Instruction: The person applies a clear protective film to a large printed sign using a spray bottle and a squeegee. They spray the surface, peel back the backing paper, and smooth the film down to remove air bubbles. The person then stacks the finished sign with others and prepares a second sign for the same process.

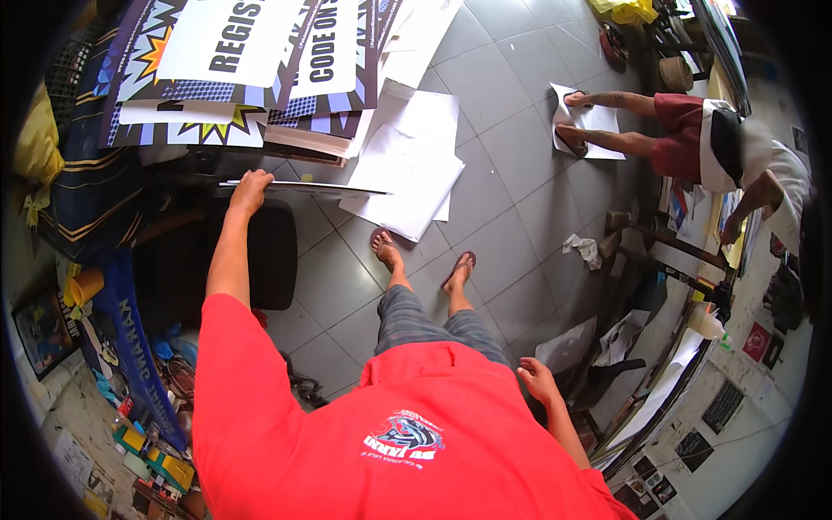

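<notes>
My left hand grips the upper edge of a thin flat panel, seen almost edge-on. The panel stands near upright beside a stack of printed boards in purple, white and black, which bear large lettering. Just past the panel, white sheets lie overlapping on the floor. My right hand hangs at my side, fingers slightly apart, holding nothing. A pale panel leans by the bench a little beyond it.
A person stands on a white sheet at the right, leaning over a workbench. Crumpled paper lies on the tiled floor. A black chair seat is under my left arm. Cluttered shelves line the left.
</notes>
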### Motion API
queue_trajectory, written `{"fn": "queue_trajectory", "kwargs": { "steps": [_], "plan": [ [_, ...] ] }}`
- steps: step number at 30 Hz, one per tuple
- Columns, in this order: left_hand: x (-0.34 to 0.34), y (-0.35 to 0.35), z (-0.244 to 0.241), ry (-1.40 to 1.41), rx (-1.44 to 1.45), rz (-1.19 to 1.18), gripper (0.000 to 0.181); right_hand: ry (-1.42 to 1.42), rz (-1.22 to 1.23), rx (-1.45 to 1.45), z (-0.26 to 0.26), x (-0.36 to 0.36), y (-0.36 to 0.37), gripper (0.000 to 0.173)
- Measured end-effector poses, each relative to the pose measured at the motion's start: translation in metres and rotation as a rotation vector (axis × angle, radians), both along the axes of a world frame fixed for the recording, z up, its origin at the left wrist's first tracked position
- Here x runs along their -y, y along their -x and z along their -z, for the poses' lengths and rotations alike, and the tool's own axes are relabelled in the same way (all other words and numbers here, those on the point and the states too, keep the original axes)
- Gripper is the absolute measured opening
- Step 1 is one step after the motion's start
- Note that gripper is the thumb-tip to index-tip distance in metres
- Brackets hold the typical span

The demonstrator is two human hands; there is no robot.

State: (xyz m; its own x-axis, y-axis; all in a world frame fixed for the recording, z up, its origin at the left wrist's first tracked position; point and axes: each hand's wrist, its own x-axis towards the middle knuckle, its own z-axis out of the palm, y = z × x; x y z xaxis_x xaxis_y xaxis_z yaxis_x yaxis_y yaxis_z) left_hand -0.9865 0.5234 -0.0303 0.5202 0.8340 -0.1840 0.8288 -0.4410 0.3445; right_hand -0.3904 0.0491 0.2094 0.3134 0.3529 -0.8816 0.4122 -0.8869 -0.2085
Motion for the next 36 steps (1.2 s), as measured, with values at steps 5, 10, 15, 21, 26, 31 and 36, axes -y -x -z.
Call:
{"fn": "queue_trajectory", "kwargs": {
  "steps": [5, 10, 15, 21, 26, 31, 36],
  "plan": [
    [-0.010, 0.008, 0.009, -0.078, -0.231, -0.138, 0.021, 0.016, 0.006, 0.034, -0.006, -0.008, 0.013, 0.037],
    [-0.029, 0.024, 0.034, -0.110, -0.432, -0.307, 0.018, -0.037, 0.013, 0.037, 0.000, 0.002, 0.016, 0.039],
    [-0.050, 0.041, 0.075, -0.100, -0.538, -0.362, 0.019, -0.016, 0.054, 0.021, 0.010, 0.015, 0.025, 0.039],
    [-0.070, 0.044, 0.109, 0.129, -0.473, -0.427, 0.019, -0.031, 0.051, 0.035, 0.010, 0.009, 0.024, 0.041],
    [-0.073, 0.006, 0.061, 0.140, -0.445, -0.559, 0.022, -0.032, 0.031, 0.072, 0.007, 0.000, 0.034, 0.039],
    [-0.002, -0.037, -0.010, 0.006, -0.322, -0.740, 0.064, -0.093, 0.079, 0.054, 0.011, 0.014, 0.043, 0.045],
    [0.136, -0.065, 0.016, 0.279, -0.162, -0.787, 0.073, -0.212, 0.155, 0.048, 0.029, 0.037, 0.046, 0.045]
  ]
}}
